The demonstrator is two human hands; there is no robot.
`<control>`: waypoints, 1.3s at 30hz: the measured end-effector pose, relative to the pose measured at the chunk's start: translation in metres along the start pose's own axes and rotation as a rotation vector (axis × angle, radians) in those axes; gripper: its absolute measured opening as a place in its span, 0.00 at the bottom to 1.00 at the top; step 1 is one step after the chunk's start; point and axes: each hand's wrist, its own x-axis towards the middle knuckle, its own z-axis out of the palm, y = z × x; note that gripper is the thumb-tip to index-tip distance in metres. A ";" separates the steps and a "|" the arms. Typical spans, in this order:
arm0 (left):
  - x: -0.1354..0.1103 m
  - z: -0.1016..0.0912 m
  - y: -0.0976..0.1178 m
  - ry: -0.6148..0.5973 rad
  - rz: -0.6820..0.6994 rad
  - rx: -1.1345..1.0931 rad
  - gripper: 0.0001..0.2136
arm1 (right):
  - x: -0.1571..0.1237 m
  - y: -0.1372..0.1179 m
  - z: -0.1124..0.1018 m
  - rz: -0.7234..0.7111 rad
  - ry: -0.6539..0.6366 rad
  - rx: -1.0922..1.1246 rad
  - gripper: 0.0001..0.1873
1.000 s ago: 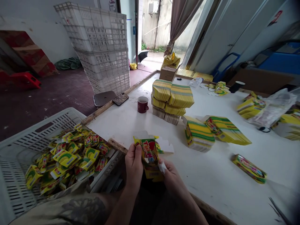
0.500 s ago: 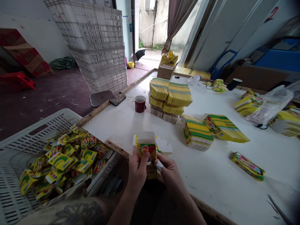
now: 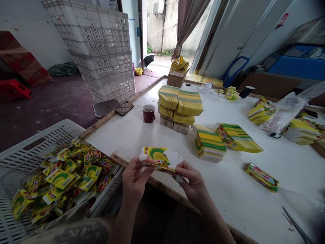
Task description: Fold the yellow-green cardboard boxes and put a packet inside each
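Between my two hands is a small yellow cardboard box (image 3: 162,166), seen almost edge-on above the table's near edge. The fingers of my left hand (image 3: 135,179) pinch its left end, thumb underneath. At the other end, my right hand (image 3: 192,179) grips it between thumb and fingers, with white wrapping on a fingertip. Just behind lies a flat yellow-and-green carton (image 3: 155,153) with white flaps on the tabletop. To the left, a white plastic basket (image 3: 27,144) holds a heap of yellow boxes (image 3: 64,178).
Stacked carton blanks (image 3: 180,103) stand beyond my hands, near a maroon mug (image 3: 149,114) and a phone (image 3: 124,107). More carton bundles (image 3: 209,142) and a long box (image 3: 262,177) lie to the right, with scissors (image 3: 296,223). Tall white crates (image 3: 101,51) rise at the back left.
The box has gone from upright to nearly edge-on, turned sideways between my hands. My left hand has shifted left and my right hand slightly right. The view has turned slightly.
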 end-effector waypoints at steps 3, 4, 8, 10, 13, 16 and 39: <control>0.002 -0.012 0.015 -0.116 0.102 0.288 0.28 | 0.005 0.003 -0.014 -0.174 0.056 -0.322 0.14; 0.002 -0.015 0.019 -0.161 0.105 0.420 0.32 | 0.006 0.003 -0.016 -0.240 0.050 -0.432 0.16; -0.001 -0.008 0.015 -0.390 -0.077 0.806 0.44 | 0.003 -0.007 -0.012 -0.473 -0.124 -0.583 0.15; -0.002 0.000 0.007 -0.502 -0.170 0.808 0.36 | 0.000 -0.011 -0.004 -0.435 -0.035 -0.510 0.18; -0.005 0.011 -0.004 -0.491 -0.168 0.846 0.28 | -0.003 -0.010 0.010 -0.059 0.239 -0.176 0.35; -0.010 0.017 -0.013 -0.521 -0.038 0.890 0.33 | -0.003 -0.004 0.025 0.322 0.139 0.320 0.37; -0.002 -0.002 -0.012 -0.465 0.069 1.066 0.25 | -0.015 0.020 0.022 -0.081 -0.193 -0.293 0.36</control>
